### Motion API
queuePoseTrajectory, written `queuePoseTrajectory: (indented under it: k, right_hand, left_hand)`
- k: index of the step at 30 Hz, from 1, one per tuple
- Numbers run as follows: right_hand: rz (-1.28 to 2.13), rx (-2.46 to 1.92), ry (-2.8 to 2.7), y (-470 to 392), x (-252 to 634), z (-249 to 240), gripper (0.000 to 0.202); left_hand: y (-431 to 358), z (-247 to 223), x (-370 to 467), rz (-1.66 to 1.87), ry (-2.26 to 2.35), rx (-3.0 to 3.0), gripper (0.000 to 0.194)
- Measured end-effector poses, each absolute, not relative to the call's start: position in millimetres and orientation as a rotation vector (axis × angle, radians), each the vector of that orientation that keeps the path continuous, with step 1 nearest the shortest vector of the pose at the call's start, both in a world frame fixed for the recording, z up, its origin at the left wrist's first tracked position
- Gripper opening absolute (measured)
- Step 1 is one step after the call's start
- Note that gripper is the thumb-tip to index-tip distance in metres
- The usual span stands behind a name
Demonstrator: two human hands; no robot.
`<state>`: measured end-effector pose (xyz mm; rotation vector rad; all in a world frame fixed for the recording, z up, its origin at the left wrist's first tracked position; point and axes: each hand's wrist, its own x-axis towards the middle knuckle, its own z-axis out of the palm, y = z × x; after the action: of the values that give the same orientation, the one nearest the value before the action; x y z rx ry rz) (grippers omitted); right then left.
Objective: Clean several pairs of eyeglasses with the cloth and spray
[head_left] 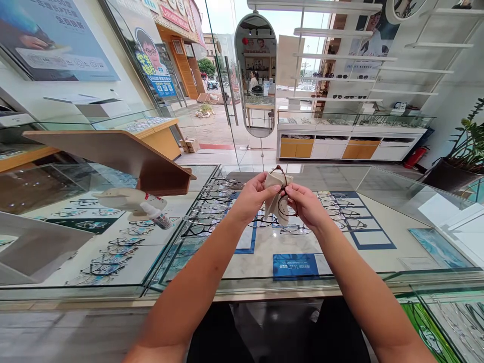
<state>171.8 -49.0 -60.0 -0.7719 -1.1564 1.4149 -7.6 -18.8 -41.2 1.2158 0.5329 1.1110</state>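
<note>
Trousers, plain black, at bottom centre, nearest me. My bare forearms rise from the lower edge and converge mid-frame.

Left hand: nearly closed, thumb against fingers, pinching a creased cream cloth against the eyewear. Right hand: also nearly closed, thumb and forefinger gripping dark brown, thin-rimmed eyeglasses near the bridge; exact grip partly hidden by my fingers. Eyeglasses sit at centre of frame, turned upright, one rim above the other, cloth bunched around them, all held over the counter.

Below, a long glass-topped display counter spans the frame. Blue printed card with white lettering, lower centre. Rows of thin-framed spectacles left of my hands; more on blue-bordered panels to the right.

Left of centre: small white plastic bottle with a printed label, tilted. Brown wooden angled stand just above it.

Farther off: red cylindrical fire extinguisher and leafy green potted plant, right side. Tall oval mirror, upper centre, beside a glass door. White wall shelves, upper right, dark sunglasses along two of them. Street beyond the glass, upper left of centre.
</note>
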Motion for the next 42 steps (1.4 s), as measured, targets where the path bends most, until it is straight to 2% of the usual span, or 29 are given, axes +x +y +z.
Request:
queuePoseTrajectory:
  k: [11,27,33,42]
  right_hand:
    - [1.417,-0.779,-1.134,-50,169,-58,0.043]
    - [1.382,-0.738,-1.363,-54,162,-66,0.047]
    - [1.343,-0.734,-1.430,-57,155,-61,0.048]
    - [1.282,-0.871,-1.264,-51,168,-62,0.048]
  left_hand:
    - [-25,-38,-3,1.174,0.615,1.254,0.058]
    - [-35,-41,8,1.488,0.763,1.288,0.050]
    - [-34,-45,10,1.577,0.777,1.272,0.054]
    - [-12,-52,4,1.380,0.667,1.068,0.055]
